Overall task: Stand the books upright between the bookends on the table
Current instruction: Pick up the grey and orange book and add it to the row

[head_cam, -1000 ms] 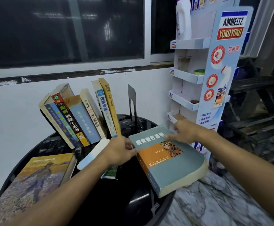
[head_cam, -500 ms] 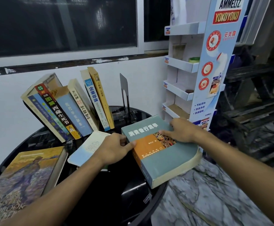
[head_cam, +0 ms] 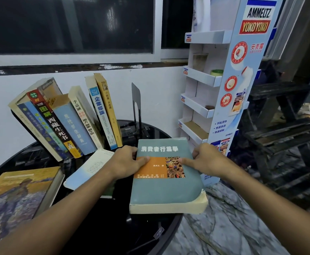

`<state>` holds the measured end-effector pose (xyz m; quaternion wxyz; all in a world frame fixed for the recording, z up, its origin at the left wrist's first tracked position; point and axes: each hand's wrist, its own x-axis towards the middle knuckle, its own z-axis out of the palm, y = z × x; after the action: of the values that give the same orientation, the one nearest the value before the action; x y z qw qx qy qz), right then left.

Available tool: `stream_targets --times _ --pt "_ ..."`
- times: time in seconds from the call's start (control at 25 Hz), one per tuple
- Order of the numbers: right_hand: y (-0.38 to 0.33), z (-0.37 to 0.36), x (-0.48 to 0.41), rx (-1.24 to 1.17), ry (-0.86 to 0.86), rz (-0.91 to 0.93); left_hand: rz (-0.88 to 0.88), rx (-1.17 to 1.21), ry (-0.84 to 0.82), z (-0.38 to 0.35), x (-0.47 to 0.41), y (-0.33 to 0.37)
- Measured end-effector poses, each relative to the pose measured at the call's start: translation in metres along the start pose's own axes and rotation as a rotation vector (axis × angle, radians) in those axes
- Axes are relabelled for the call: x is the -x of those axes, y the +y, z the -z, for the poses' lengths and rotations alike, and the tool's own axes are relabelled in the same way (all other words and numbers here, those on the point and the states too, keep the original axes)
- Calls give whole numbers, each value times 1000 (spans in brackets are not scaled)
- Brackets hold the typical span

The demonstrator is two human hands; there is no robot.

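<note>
Left hand gripped the grey-green book at its left edge, thumb on the cover. Right hand gripped the right edge likewise. Book lay cover-up over the black table rim, before the bookend, right of the leaning books.

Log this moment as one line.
state: teal book held flat | left hand: grips left edge | right hand: grips right edge | book row: leaning left | bookend: gap beside it
</note>
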<state>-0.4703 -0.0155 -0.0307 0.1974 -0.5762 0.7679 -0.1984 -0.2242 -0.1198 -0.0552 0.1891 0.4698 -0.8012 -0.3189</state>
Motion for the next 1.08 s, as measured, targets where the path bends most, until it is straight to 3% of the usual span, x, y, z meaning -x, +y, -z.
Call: stream_targets --times 0.16,0.48,0.84,1.08 --pt "13 -2 -15 -29 49 5 -21 -34 -4 5 -5 -4" --pt "16 -3 -31 -329 -188 11 -30 -54 -22 8 -27 -3" --pt "20 -9 -42 -427 -83 39 -63 -13 11 4 -27 -9" --pt "19 -10 -42 -706 -42 62 -83 51 39 7 -21 -9"
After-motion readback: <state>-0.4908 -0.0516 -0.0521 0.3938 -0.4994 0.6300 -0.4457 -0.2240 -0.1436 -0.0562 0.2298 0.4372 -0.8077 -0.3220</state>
